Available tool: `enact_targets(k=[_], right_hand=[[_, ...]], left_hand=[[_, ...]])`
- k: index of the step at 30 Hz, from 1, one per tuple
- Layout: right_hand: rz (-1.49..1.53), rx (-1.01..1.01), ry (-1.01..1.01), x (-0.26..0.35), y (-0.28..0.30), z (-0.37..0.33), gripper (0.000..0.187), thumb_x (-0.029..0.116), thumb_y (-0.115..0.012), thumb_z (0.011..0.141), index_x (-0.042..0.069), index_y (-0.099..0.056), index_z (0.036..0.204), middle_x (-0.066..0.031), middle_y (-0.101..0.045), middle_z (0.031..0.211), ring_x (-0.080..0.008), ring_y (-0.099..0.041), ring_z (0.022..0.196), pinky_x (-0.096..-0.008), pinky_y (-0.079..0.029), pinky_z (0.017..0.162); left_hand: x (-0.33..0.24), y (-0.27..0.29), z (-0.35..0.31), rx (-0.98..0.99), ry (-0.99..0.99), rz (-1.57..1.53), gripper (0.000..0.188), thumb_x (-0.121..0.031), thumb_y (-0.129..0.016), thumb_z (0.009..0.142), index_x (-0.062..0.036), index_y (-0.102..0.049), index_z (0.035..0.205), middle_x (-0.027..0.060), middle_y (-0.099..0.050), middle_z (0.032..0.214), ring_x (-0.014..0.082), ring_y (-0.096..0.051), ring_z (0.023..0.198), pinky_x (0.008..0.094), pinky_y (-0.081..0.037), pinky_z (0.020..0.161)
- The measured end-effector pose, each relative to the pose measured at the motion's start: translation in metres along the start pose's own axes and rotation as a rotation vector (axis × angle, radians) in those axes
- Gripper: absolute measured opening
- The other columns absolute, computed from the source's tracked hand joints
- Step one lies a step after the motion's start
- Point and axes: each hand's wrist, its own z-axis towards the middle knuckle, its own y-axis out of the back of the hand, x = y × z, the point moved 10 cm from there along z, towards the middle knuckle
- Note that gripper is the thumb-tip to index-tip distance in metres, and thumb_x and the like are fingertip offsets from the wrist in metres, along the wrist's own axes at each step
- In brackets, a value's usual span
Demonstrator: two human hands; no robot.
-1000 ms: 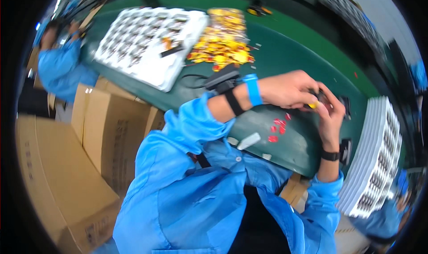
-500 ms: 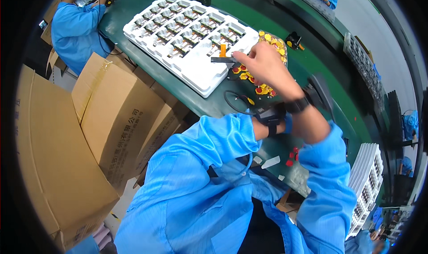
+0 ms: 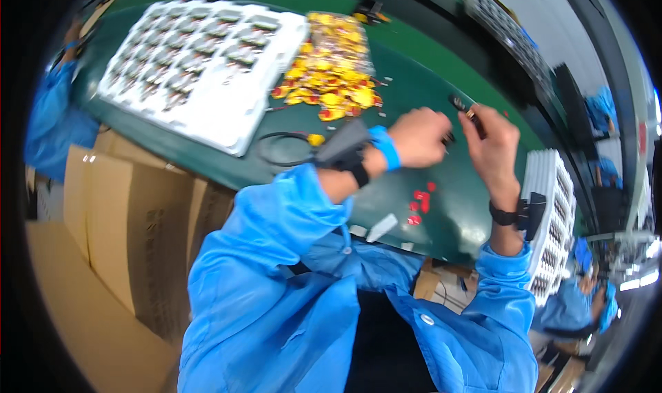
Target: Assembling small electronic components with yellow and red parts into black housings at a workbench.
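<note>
My right hand (image 3: 495,144) is over the right part of the table, its fingers closed on a slim black part (image 3: 458,104) with a small brassy spot. Just to its left, my left hand (image 3: 418,139), with a blue wrist strap, is curled. A bit of something dark shows at its fingertips, too blurred to name. The two hands are close together but apart. Small red pieces (image 3: 422,198) lie on the table below them. Left of my hands, yellow and red round parts (image 3: 334,93) are heaped, some in a clear bag (image 3: 338,37).
A white tray (image 3: 214,120) of small assemblies fills the table's left side. A black cable (image 3: 265,151) loops near the left forearm. Stacked white trays (image 3: 545,179) stand at right, cardboard boxes (image 3: 124,220) at lower left. A co-worker's blue sleeve (image 3: 58,110) shows far left.
My right hand has moved away from the white tray to the right, where it held a black bar by an orange piece. My left hand, hidden before, now shows. The view has shifted right.
</note>
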Motion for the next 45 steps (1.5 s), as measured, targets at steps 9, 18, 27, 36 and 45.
enact_targets(k=[9, 18, 27, 36, 45], right_hand=[[-0.081, 0.260, -0.202, -0.062, -0.009, -0.102, 0.034, 0.008, -0.067, 0.079, -0.008, -0.060, 0.108, -0.0235, -0.062, 0.086, -0.0395, -0.062, 0.080, -0.0483, -0.049, 0.069], [0.237, 0.482, -0.474, -0.115, -0.047, -0.085, 0.038, 0.020, -0.083, 0.073, -0.003, -0.056, 0.061, -0.0138, -0.051, 0.051, -0.0234, -0.057, 0.052, -0.0373, -0.040, 0.050], [0.906, -0.048, -0.889, -0.136, -0.025, -0.104, 0.030, 0.017, -0.070, 0.094, 0.006, -0.058, 0.069, 0.0036, -0.054, 0.058, -0.0003, -0.043, 0.046, -0.0178, -0.030, 0.039], [0.915, -0.021, -0.641, -0.087, -0.007, -0.093, 0.021, 0.013, -0.068, 0.093, -0.001, -0.064, 0.079, -0.0015, -0.062, 0.064, -0.0049, -0.054, 0.052, -0.0197, -0.039, 0.047], [0.782, -0.020, -0.461, -0.061, -0.007, -0.088, 0.019, 0.009, -0.070, 0.089, -0.003, -0.061, 0.076, -0.0028, -0.059, 0.060, -0.0062, -0.050, 0.052, -0.0241, -0.037, 0.048]], left_hand=[[-0.007, -0.002, -0.018, 0.163, -0.059, 0.233, 0.022, -0.018, -0.070, 0.081, -0.0008, -0.061, 0.091, 0.0188, -0.063, 0.075, 0.0383, -0.064, 0.076, 0.0460, -0.047, 0.064], [0.000, 0.019, -0.018, 0.158, 0.149, 0.492, 0.085, -0.040, -0.085, 0.069, 0.0002, -0.047, 0.135, 0.0178, -0.054, 0.114, 0.0391, -0.061, 0.099, 0.0453, -0.052, 0.082], [-0.003, 0.023, -0.011, 0.014, 0.080, 0.370, 0.078, -0.026, -0.086, 0.069, 0.0014, -0.047, 0.131, 0.0200, -0.047, 0.130, 0.0400, -0.052, 0.119, 0.0416, -0.048, 0.097], [-0.042, 0.025, -0.009, -0.099, -0.190, 0.168, 0.069, -0.005, -0.072, 0.056, 0.0022, -0.050, 0.121, 0.0188, -0.057, 0.097, 0.0396, -0.054, 0.093, 0.0466, -0.048, 0.077], [-0.064, 0.014, -0.014, -0.038, -0.219, 0.471, 0.052, -0.009, -0.069, 0.058, -0.0018, -0.053, 0.107, 0.0144, -0.052, 0.083, 0.0337, -0.056, 0.081, 0.0428, -0.049, 0.063]])
